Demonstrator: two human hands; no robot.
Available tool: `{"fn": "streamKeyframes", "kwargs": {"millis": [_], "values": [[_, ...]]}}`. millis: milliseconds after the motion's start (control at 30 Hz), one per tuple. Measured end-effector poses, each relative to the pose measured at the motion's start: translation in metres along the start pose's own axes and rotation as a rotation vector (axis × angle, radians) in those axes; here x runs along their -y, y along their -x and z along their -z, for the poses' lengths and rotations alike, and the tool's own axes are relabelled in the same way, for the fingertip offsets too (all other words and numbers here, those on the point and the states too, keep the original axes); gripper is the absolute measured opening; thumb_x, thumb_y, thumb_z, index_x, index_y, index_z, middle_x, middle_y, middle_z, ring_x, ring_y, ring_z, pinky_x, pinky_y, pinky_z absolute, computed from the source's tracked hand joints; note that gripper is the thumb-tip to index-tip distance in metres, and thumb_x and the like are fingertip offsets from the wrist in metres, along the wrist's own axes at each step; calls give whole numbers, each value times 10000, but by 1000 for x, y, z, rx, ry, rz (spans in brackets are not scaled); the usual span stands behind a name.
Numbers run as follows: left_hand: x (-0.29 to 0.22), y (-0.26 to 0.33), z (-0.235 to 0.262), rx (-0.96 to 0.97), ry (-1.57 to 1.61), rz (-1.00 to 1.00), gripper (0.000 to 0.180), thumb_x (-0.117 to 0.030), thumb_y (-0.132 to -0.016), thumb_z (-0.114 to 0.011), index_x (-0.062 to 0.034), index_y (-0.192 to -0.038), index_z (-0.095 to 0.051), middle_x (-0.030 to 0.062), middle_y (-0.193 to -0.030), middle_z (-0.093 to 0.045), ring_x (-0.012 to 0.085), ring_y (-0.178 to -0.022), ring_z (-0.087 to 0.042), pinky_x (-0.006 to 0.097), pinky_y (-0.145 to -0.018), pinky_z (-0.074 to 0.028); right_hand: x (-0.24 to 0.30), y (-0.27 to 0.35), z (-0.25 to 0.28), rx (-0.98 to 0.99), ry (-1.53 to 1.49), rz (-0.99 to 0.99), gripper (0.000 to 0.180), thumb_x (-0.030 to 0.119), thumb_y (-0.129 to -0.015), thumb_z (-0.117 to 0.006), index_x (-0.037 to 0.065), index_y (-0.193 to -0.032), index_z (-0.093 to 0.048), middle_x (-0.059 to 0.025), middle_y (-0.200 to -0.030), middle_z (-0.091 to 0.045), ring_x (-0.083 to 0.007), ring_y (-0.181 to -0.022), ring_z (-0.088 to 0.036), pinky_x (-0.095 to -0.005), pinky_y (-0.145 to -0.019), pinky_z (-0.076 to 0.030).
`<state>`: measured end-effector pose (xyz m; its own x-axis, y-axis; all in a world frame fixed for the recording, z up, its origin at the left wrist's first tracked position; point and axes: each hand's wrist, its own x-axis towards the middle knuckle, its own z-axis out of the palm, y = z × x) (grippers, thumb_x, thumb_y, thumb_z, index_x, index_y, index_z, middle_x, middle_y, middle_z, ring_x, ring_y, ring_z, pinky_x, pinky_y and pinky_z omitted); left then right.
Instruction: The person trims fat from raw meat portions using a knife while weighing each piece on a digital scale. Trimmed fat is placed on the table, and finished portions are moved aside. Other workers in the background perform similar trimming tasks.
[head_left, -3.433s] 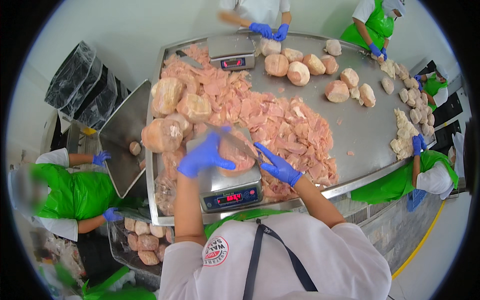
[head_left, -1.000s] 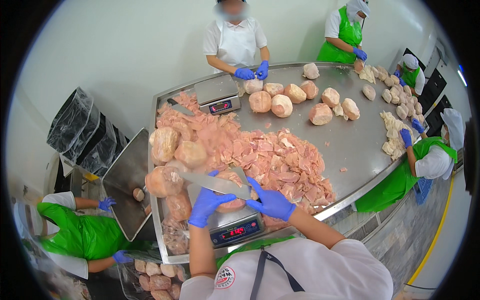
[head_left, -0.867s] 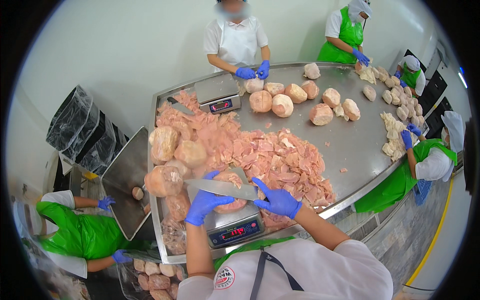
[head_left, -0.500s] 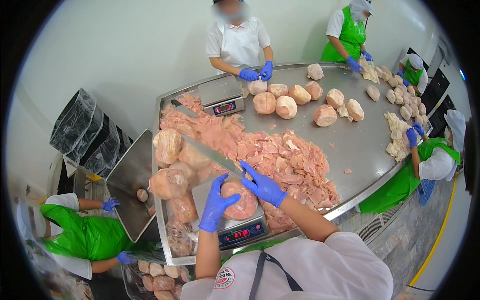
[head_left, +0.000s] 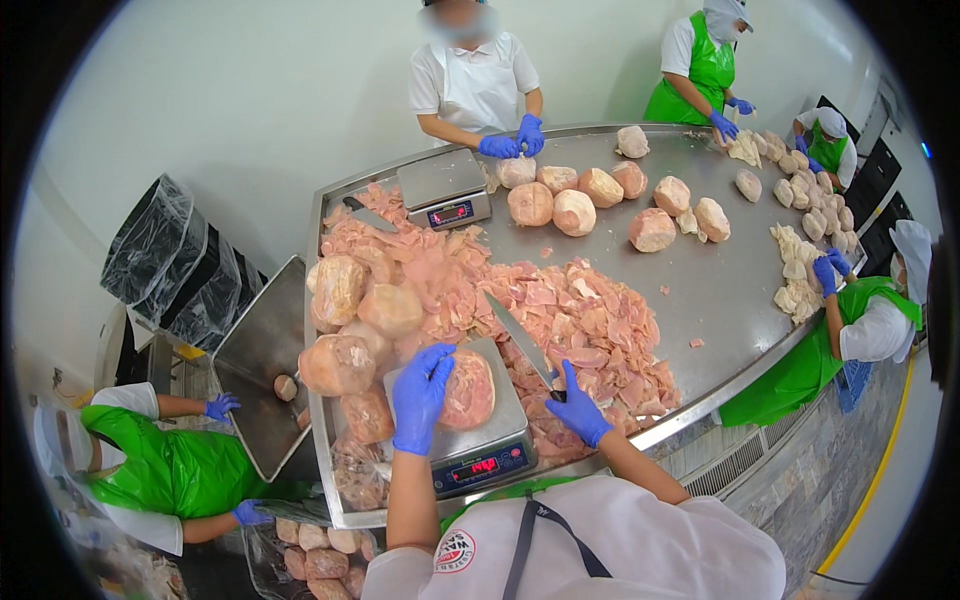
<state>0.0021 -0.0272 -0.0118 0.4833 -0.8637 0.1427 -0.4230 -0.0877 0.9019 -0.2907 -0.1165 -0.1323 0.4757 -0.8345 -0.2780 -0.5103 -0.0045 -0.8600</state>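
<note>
My left hand [head_left: 422,398] curls against the left side of a round pink ham piece [head_left: 467,390], its cut face upward. That piece rests on a steel-topped digital scale [head_left: 487,468] near the table's front edge. In my right hand [head_left: 580,408] is a long knife [head_left: 519,333], held by its dark handle. The blade points up and leftward over a heap of thin pink meat trimmings [head_left: 590,315], apart from the ham. Several larger whole hams [head_left: 337,365] crowd the table left of the scale. Both my hands wear blue gloves.
Across the steel table [head_left: 720,290], a person in a white apron handles a meat ball beside a second scale [head_left: 446,187] and another knife [head_left: 368,214]. Several meat balls [head_left: 573,213] lie nearby. People in green aprons work right and left. A metal bin [head_left: 262,370] adjoins the left edge.
My right hand has drawn back toward me and to the right, carrying the knife off the ham. The ham piece has shifted slightly up and left with my left hand.
</note>
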Motion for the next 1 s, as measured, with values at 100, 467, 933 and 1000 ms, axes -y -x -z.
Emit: {"fn": "streamKeyframes", "kwargs": {"millis": [100, 467, 933, 1000], "values": [[-3, -2, -1, -47, -99, -57, 253, -202, -986, -647, -19, -1135, -738, 155, -1092, -749, 251, -1014, -714, 344, -905, -534, -22, 6, -14, -58, 113, 58, 1218, 391, -818, -826, 126, -1626, 46, -310, -1308, -620, -449, -1166, -641, -492, -967, -511], [0, 9, 7, -276, -105, -192, 260, -180, -1012, -600, 11, -1122, -738, 166, -1054, -744, 244, -997, -703, 376, -907, -536, 0, -54, -3, -176, 430, -55, 1251, 262, -791, -826, 144, -1621, 102, -295, -1176, -678, -443, -980, -699, -502, -810, -548], [-96, 42, -12, -331, -199, -286, 563, -48, -914, -669, -35, -1457, -520, 120, -1431, -549, 233, -1327, -513, 350, -1116, -384, -25, -63, 29, -182, 465, 110, 1136, 162, -844, -743, 218, -1636, 69, -264, -1063, -708, -401, -914, -709, -489, -769, -536], [-91, 49, 12, -419, -61, -198, 539, -76, -908, -676, -38, -1431, -548, 138, -1418, -548, 273, -1342, -503, 363, -1129, -379, -13, -37, 54, -159, 427, 11, 1080, 162, -863, -715, 247, -1642, 29, -238, -1078, -702, -400, -929, -700, -489, -772, -536]]}}
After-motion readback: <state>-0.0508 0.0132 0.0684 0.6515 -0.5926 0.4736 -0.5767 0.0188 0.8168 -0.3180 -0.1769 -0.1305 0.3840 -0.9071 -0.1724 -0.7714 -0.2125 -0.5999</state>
